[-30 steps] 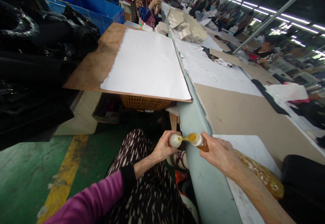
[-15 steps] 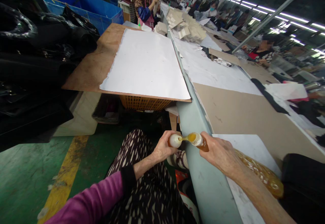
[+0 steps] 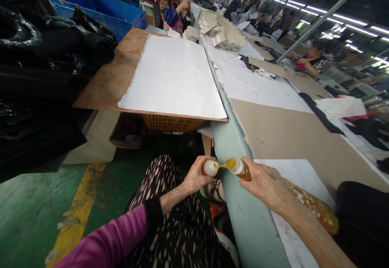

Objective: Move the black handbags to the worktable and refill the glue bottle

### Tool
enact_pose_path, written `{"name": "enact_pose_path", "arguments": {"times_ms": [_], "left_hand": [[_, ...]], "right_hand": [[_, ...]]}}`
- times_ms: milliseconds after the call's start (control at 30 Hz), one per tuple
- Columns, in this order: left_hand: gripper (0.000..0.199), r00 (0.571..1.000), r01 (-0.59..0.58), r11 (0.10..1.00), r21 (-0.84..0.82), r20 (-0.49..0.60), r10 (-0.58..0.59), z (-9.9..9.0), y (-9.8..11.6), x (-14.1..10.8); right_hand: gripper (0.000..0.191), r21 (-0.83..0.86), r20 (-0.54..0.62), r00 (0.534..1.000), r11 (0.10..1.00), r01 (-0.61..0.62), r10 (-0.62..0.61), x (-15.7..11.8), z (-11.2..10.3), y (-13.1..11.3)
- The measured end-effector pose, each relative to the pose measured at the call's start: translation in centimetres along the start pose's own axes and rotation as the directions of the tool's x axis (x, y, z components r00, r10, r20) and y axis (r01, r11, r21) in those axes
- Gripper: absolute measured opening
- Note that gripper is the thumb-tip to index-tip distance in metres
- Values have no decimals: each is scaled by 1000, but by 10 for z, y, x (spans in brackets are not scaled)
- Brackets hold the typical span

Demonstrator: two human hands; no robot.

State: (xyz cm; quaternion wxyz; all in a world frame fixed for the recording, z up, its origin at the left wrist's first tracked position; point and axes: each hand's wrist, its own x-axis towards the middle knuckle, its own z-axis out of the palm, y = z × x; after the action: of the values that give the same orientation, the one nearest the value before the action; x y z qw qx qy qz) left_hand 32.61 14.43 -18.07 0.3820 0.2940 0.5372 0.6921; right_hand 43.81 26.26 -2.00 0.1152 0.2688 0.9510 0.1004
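Note:
My left hand [image 3: 194, 177] is closed round a small whitish squeeze bottle [image 3: 210, 168] with a narrow opening at its top. My right hand [image 3: 261, 183] grips the neck of a large clear plastic bottle [image 3: 316, 209] of amber liquid, tipped nearly on its side along my forearm. From its open mouth [image 3: 231, 163] a thick yellowish stream [image 3: 222, 165] runs across to the small bottle's opening. The two bottles stay slightly apart, joined only by the liquid. My right fingers and wrist cover part of the large bottle.
Ahead, white paper [image 3: 176, 77] covers much of a brown board [image 3: 121, 65]. A pale green table edge [image 3: 231, 138] runs beside my knees. Black bags [image 3: 45, 65] are piled left, before a blue bin [image 3: 121, 17]. Cardboard pieces [image 3: 221, 29] and a masked co-worker [image 3: 172, 7] are farther off.
Both hands and bottles hold almost the same pose, and the liquid still flows between them. The camera view has shifted very slightly. The masked co-worker's hands have moved a little.

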Motion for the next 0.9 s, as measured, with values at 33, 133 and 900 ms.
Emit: {"name": "enact_pose_path", "arguments": {"times_ms": [33, 133, 900], "left_hand": [[60, 1000, 2, 1000, 2, 2, -2, 0, 0, 0], [60, 1000, 14, 1000, 3, 9, -14, 0, 3, 0], [58, 998, 35, 999, -34, 50, -33, 5, 16, -2]], "right_hand": [[14, 5, 6, 1000, 1000, 2, -2, 0, -1, 0], [14, 21, 14, 1000, 1000, 7, -7, -1, -3, 1], [11, 65, 10, 1000, 998, -1, 0, -6, -10, 2]]}}
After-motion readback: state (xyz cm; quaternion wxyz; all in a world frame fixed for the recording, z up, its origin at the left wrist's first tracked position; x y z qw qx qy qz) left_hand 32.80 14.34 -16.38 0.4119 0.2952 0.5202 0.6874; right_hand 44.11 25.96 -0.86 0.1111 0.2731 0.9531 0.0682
